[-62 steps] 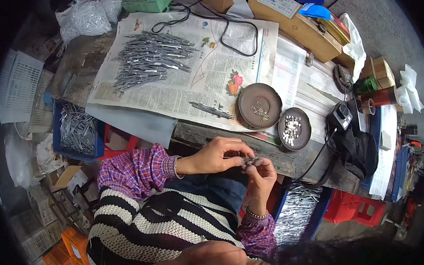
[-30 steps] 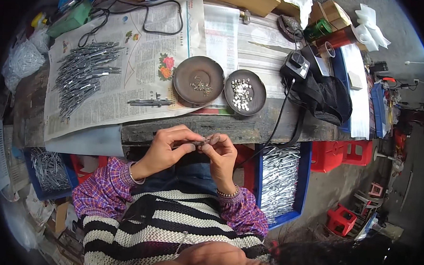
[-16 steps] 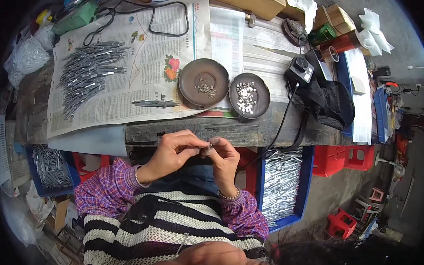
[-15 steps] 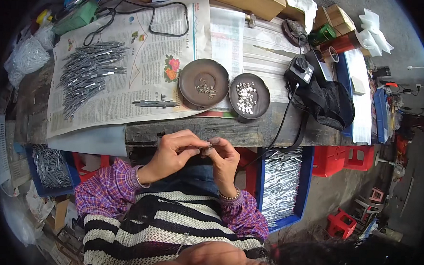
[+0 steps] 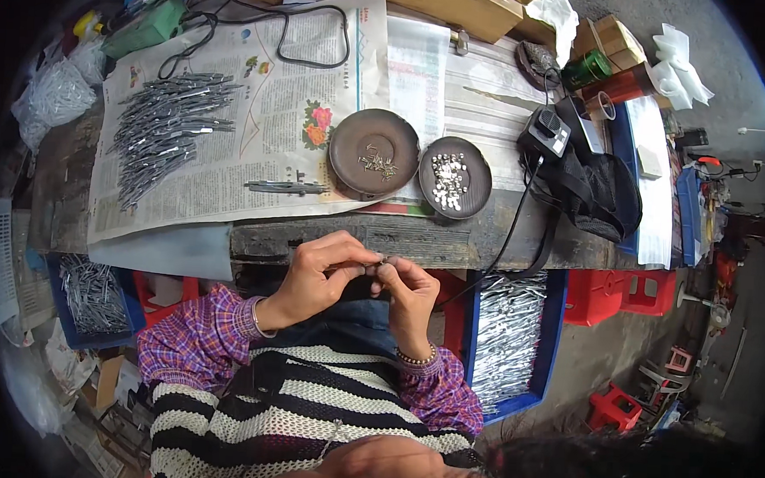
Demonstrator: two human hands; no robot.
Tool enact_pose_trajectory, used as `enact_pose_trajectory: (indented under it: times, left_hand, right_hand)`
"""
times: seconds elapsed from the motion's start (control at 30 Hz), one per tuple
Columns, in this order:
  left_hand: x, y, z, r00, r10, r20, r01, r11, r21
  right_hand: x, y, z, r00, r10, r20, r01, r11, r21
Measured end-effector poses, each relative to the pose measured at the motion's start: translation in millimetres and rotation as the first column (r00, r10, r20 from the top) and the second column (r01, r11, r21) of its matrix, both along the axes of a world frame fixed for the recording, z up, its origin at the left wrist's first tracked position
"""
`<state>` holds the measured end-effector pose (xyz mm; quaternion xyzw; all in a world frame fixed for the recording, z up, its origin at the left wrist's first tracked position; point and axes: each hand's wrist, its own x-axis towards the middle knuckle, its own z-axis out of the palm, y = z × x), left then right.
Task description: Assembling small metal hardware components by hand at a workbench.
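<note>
My left hand (image 5: 318,275) and my right hand (image 5: 407,294) meet fingertip to fingertip just in front of the bench edge. Both are closed in a pinch around something tiny and mostly hidden by the fingers. Beyond them on the bench sit a brown round dish (image 5: 346,157) with small brass-coloured pins and a smaller dark dish (image 5: 480,188) with small shiny metal pieces. A few slim grey metal parts (image 5: 287,186) lie on the newspaper (image 5: 270,147) left of the dishes. Farther left is a large pile of similar grey metal parts (image 5: 168,128).
Below bench level, a blue crate (image 5: 554,335) of shiny metal parts stands at my right, another blue crate (image 5: 128,299) at my left. Red stools (image 5: 593,295) stand right. A black device (image 5: 545,133) with a cable and a black mesh bag (image 5: 605,194) lie on the bench's right.
The view has shifted slightly, so the bench things sit a little farther right and lower. My hands remain together, with the right fingers slightly rearranged.
</note>
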<state>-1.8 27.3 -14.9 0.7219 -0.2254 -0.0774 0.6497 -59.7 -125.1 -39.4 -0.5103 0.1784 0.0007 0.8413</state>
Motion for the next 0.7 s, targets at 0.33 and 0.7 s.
enact_pose_trajectory:
  times: [0.33, 0.7]
  left_hand:
    - [-0.2, 2.1, -3.1, 0.990, -0.041, -0.132, 0.032, 0.997, -0.074]
    - [1.6, 2.2, -0.2, 0.988, -0.063, -0.140, 0.054, 0.997, -0.061]
  right_hand:
    - [-0.7, 7.0, 5.6, 0.997, -0.057, 0.047, 0.061, 0.994, -0.086]
    - [-0.3, 2.0, 8.6, 0.998, 0.015, 0.060, -0.005, 0.985, -0.171]
